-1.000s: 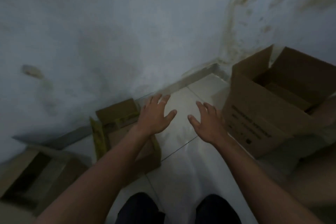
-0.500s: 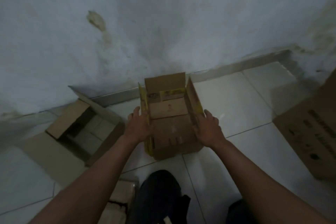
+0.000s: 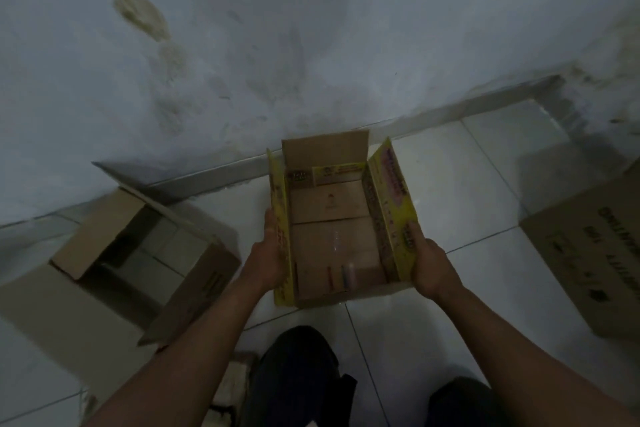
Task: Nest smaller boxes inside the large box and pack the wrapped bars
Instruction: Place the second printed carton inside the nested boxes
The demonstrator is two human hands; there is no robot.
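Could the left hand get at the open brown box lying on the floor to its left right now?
Probably not at once: the left hand is gripping the yellow-flapped box. The brown box lies close beside that arm with nothing between them.

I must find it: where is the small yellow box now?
The small yellow box is centre frame, held between the left hand and right hand.

One camera rides on the person's head, looking steeply down and forward over both forearms, close above the tiled floor [image 3: 450,191], facing the stained wall [image 3: 311,28] ahead.
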